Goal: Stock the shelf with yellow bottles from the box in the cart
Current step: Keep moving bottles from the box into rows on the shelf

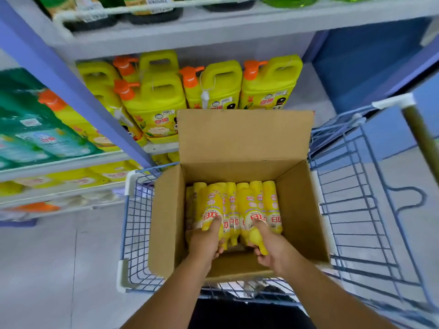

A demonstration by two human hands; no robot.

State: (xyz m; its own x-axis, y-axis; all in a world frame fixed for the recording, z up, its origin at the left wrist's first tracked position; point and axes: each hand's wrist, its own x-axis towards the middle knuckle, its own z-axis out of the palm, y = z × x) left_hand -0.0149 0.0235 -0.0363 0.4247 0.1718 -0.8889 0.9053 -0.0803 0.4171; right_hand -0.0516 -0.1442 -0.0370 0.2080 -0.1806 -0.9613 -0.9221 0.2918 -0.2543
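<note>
Head cam: both hands are reaching into the cardboard box (pixel 242 143) sitting in the blue wire cart (pixel 351 210). The left hand (pixel 206 241) is curling around one yellow bottle (pixel 211 207), thumb on its label, while the right hand (pixel 270 248) is gripping another yellow bottle (pixel 249 210). More bottles are lying packed underneath. Big yellow jugs (pixel 213 89) are lining the shelf (pixel 166 146) behind.

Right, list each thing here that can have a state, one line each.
Cardboard box: open, far flap up, sitting in the cart, part full of bottles.
Cart: holds the box, parked at the shelf.
Left hand: grips a yellow bottle in the box.
Right hand: grips another yellow bottle in the box.
Big yellow jugs: upright on the shelf, orange pumps on.
</note>
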